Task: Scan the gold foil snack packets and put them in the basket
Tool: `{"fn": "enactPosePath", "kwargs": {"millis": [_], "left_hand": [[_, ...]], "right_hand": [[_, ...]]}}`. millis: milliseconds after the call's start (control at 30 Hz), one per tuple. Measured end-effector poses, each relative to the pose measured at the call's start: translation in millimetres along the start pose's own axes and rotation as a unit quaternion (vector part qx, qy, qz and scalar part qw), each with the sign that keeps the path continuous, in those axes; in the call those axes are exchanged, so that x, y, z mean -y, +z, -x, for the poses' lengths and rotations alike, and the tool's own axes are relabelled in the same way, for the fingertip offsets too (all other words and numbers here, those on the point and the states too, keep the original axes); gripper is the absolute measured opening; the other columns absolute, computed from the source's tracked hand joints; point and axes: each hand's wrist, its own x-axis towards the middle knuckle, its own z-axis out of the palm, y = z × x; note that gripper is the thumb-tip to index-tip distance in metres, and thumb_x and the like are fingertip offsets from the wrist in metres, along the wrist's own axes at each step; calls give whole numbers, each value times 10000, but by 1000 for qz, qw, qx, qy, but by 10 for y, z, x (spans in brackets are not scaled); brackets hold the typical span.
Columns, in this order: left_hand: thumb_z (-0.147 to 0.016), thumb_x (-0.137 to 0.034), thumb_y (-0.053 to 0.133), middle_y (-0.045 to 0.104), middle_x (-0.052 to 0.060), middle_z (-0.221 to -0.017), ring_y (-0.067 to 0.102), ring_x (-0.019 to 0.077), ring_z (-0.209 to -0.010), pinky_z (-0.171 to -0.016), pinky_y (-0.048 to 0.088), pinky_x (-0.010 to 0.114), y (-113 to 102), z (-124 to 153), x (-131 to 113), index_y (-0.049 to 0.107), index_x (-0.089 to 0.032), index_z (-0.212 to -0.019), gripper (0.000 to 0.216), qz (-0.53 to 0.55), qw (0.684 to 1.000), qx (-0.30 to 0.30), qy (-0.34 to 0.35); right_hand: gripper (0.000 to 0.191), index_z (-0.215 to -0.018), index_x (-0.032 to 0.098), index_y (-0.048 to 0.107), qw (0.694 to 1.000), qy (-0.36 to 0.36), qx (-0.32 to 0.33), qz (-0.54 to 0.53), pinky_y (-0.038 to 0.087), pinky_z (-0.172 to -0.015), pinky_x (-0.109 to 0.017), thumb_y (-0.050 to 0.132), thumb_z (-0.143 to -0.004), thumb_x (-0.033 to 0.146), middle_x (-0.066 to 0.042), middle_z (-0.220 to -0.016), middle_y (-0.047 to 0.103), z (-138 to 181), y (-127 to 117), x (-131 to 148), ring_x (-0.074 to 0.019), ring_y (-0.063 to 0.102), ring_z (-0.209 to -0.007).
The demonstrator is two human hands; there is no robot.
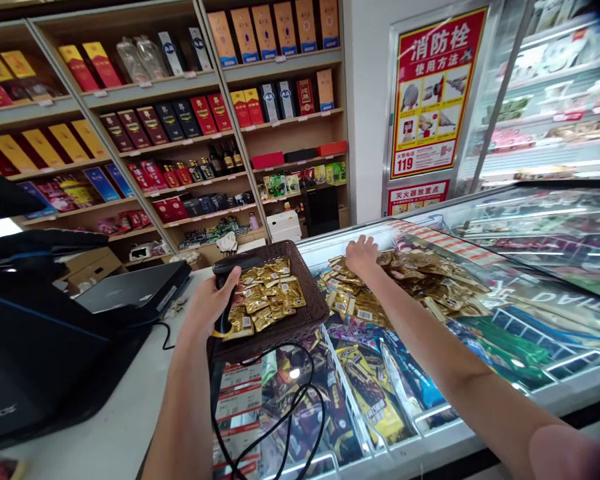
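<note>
My left hand (213, 303) is closed around the handle of a black barcode scanner (225, 287). The scanner's head reaches over a dark brown woven basket (313, 290) in which several small gold packets (265, 293) lie. To the right, a loose heap of similar gold packets (430, 283) spreads over the glass top of a chest freezer. At the heap's far left side is my right hand (363, 255), its fingers curled down with the fingertips hidden; whatever they hold does not show.
A black looped cable (290, 413) hangs across the freezer glass (480, 393), with wrapped ice creams beneath. Price labels (240, 400) lie near the basket. A dark checkout machine (40, 347) stands on the white counter (145, 400) at left. Shelves of boxed goods (170, 120) line the back.
</note>
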Motion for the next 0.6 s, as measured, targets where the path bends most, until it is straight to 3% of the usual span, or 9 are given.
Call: {"fn": "enactPosePath", "kwargs": {"millis": [67, 133, 200, 267, 367, 533, 600], "left_hand": [[-637, -666, 630, 695, 86, -779, 668, 212, -645, -556, 502, 271, -34, 6, 7, 634, -158, -828, 543, -1, 1000, -7, 7], [-628, -679, 628, 697, 84, -776, 666, 211, -641, -556, 494, 270, -39, 29, -4, 626, -161, -823, 554, 6, 1000, 5, 12], [-611, -691, 631, 698, 76, -764, 661, 206, -629, -564, 492, 274, -30, 63, -26, 618, -165, -819, 566, 18, 1000, 15, 18], [-593, -700, 636, 698, 73, -760, 658, 203, -619, -569, 493, 278, -23, 100, -53, 618, -165, -824, 583, 27, 999, 15, 24], [-582, -704, 639, 699, 87, -775, 660, 206, -620, -566, 492, 281, -30, 141, -83, 626, -155, -836, 605, 31, 999, 16, 34], [-600, -703, 628, 702, 97, -774, 664, 204, -622, -572, 493, 278, -47, 144, -81, 631, -148, -830, 602, 32, 998, 9, 44], [-606, -702, 625, 705, 92, -761, 663, 201, -616, -572, 493, 276, -32, 134, -68, 635, -151, -827, 594, 26, 999, 6, 47]], "right_hand": [[361, -1152, 25, 599, 995, -99, -11, 13, 349, -931, -472, 477, -879, 227, -274, -1247, 488, 126, 8, 314, -371, 447, -1160], [401, -1096, 60, 648, 975, -210, 64, 17, 360, -934, -447, 436, -915, 349, -238, -1185, 550, 262, 48, 684, -337, 489, -1108], [427, -1109, 80, 664, 952, -269, 135, 60, 312, -987, -465, 425, -920, 379, -231, -1255, 527, 395, 132, 1038, -351, 428, -1191], [350, -1144, 168, 667, 929, -295, 204, 94, 246, -1032, -489, 520, -876, 339, -181, -1277, 542, 513, 242, 1310, -350, 387, -1249], [389, -1207, 276, 628, 911, -311, 251, 98, 258, -1030, -477, 604, -818, 283, -119, -1279, 564, 638, 377, 1507, -327, 389, -1272], [536, -1366, 287, 450, 918, -297, 254, 67, 392, -922, -451, 550, -854, 413, -158, -1350, 490, 707, 386, 1495, -343, 443, -1239], [644, -1374, 254, 414, 934, -275, 228, 29, 414, -903, -419, 629, -796, 439, -171, -1346, 484, 702, 340, 1461, -336, 461, -1222]]}}
